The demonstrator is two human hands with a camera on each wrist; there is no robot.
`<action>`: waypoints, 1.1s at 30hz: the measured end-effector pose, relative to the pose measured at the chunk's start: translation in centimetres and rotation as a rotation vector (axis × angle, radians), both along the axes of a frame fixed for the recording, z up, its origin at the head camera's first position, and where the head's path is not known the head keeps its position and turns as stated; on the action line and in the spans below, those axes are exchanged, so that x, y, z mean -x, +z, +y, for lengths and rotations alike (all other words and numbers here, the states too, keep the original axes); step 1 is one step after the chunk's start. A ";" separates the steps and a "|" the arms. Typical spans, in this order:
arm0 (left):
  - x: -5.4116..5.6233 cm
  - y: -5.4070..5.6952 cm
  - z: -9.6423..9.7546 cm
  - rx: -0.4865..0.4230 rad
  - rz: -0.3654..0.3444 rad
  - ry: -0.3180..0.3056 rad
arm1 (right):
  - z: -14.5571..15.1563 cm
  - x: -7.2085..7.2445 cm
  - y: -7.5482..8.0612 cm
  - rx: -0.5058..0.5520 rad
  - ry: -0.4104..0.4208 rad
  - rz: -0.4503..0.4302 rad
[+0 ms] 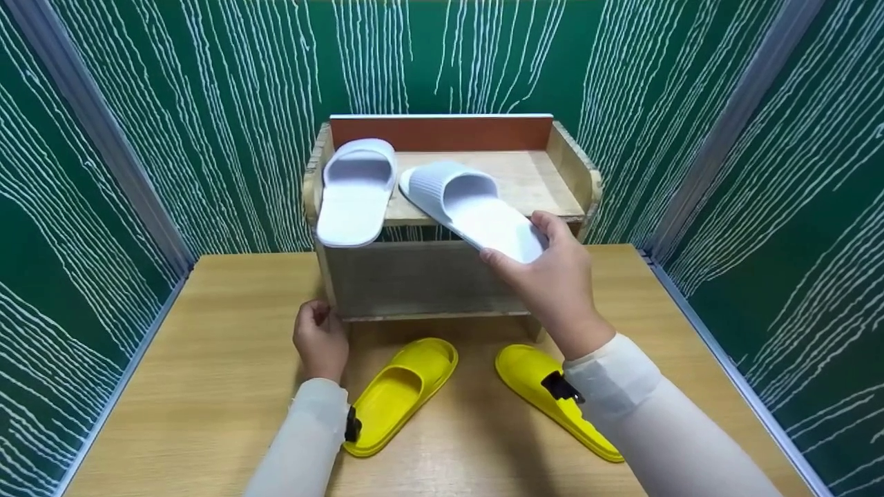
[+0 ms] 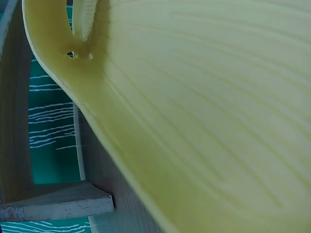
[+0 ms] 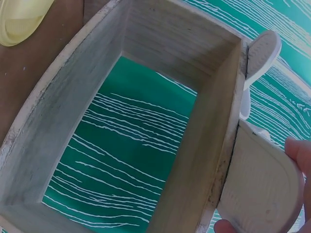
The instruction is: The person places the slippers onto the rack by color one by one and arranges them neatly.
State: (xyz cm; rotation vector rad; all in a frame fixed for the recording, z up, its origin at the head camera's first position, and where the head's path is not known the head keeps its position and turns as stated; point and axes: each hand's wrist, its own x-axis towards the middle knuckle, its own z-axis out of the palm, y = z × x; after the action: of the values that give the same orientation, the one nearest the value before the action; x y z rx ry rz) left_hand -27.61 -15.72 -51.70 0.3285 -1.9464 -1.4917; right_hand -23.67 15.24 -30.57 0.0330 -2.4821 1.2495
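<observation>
My right hand [image 1: 559, 276] pinches the heel of a white slipper [image 1: 507, 224], thumb on one edge and fingers on the other. Its toe points up-left over the top shelf of a small wooden rack [image 1: 428, 276]. From the right wrist view, the underside of this slipper [image 3: 262, 179] shows against the rack's edge. A second white slipper [image 1: 352, 214] rests at the top shelf's left end, heel overhanging the front. Down at the rack's lower left corner, my left hand [image 1: 322, 342] has curled fingers against the side panel; its fingertips are partly hidden.
Two yellow slippers lie on the wooden table in front of the rack, one on the left [image 1: 394, 400] and one on the right [image 1: 532, 376], partly behind my right forearm. Green walls [image 1: 228, 124] with white streaks enclose the table on three sides.
</observation>
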 end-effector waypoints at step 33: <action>-0.1 0.0 0.0 -0.005 -0.012 -0.008 | 2.8 -0.9 -1.3 0.045 0.131 -0.047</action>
State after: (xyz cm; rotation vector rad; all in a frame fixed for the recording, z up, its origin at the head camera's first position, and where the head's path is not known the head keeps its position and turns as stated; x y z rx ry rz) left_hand -27.51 -15.74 -51.71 0.3328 -1.9554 -1.5036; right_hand -22.75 18.05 -31.91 0.1592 -2.5260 1.3740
